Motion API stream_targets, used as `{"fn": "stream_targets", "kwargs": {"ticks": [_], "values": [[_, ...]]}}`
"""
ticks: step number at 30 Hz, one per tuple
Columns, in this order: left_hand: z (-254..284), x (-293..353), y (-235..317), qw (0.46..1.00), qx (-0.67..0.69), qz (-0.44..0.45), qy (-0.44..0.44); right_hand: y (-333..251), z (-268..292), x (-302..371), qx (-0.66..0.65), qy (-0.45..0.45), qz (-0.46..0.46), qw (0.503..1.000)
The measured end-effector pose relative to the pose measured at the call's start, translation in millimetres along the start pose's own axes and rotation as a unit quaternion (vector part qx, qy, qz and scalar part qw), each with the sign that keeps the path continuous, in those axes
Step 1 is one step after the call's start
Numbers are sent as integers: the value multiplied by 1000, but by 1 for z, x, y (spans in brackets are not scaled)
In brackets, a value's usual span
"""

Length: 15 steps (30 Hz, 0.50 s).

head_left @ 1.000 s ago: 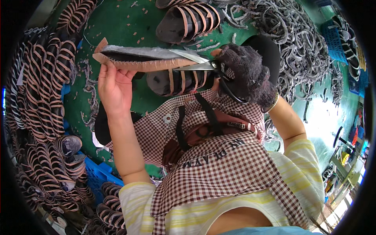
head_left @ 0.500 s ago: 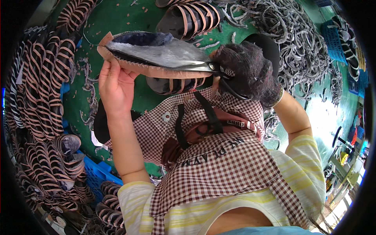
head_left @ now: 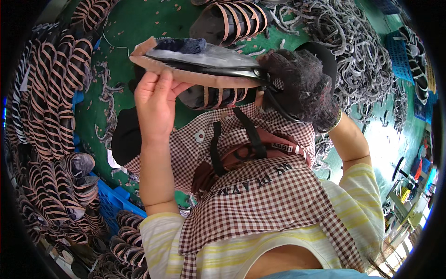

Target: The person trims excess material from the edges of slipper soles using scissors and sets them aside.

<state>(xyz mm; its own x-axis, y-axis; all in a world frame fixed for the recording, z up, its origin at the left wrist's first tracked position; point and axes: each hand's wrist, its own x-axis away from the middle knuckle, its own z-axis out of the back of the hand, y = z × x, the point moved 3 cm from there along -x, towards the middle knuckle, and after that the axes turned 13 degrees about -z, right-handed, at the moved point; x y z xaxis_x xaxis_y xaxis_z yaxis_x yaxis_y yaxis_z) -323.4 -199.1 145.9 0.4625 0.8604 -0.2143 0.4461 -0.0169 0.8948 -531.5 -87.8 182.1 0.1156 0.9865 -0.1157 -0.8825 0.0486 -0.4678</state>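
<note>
A shoe upper (head_left: 218, 56) with grey fuzzy lining, a dark blue patch and a tan stitched rim is held up in front of me. My left hand (head_left: 158, 100), bare, pinches its tan rim near the left end, thumb against the edge. My right hand (head_left: 299, 83) wears a dark knitted glove and is wrapped round the handles of a pair of scissors (head_left: 257, 73). Their blades point left and lie along the upper, between the grey lining and the tan rim. The glove hides most of the handles.
Stacked dark shoe uppers with tan strips (head_left: 60, 102) fill the left side, beside a blue crate (head_left: 114, 204). More striped uppers (head_left: 232, 21) lie ahead on the green floor (head_left: 125, 28). A heap of grey fuzzy trimmings (head_left: 353, 51) is at the far right, near another blue basket (head_left: 399, 56).
My left hand and the upper's left end have shifted to the right, toward my right hand. The scissors' blades look closer together and sit farther along the rim.
</note>
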Motion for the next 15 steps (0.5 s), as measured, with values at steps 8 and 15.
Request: {"fn": "stream_targets", "kwargs": {"ticks": [8, 15], "values": [[-2, 4, 4, 994, -102, -32, -3, -3, 1, -1, -21, -71, -26, 997], [-22, 9, 10, 955, -273, -86, -81, -16, 0, -12, -53, -60, -24, 996]]}}
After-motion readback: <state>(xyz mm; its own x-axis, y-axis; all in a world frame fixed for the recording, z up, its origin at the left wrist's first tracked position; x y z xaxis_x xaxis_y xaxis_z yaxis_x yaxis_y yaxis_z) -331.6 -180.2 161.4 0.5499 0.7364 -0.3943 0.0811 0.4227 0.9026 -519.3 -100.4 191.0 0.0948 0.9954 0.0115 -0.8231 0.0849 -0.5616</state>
